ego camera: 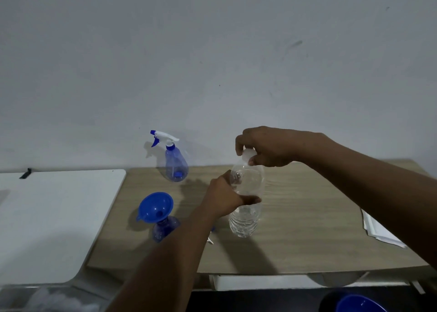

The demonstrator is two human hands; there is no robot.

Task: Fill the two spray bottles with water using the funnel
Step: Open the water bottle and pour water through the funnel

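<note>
A clear plastic water bottle stands upright on the wooden table. My left hand grips its body around the middle. My right hand is closed on its white cap at the top. A blue funnel sits in the neck of an open blue spray bottle, left of my left forearm. A second blue spray bottle with its white and blue trigger head on stands farther back near the wall. A small white and blue piece shows beside my forearm, mostly hidden.
A white tabletop adjoins the wooden table on the left. White papers lie at the right edge. A blue round container sits below the table's front edge at bottom right. A grey wall rises behind the table.
</note>
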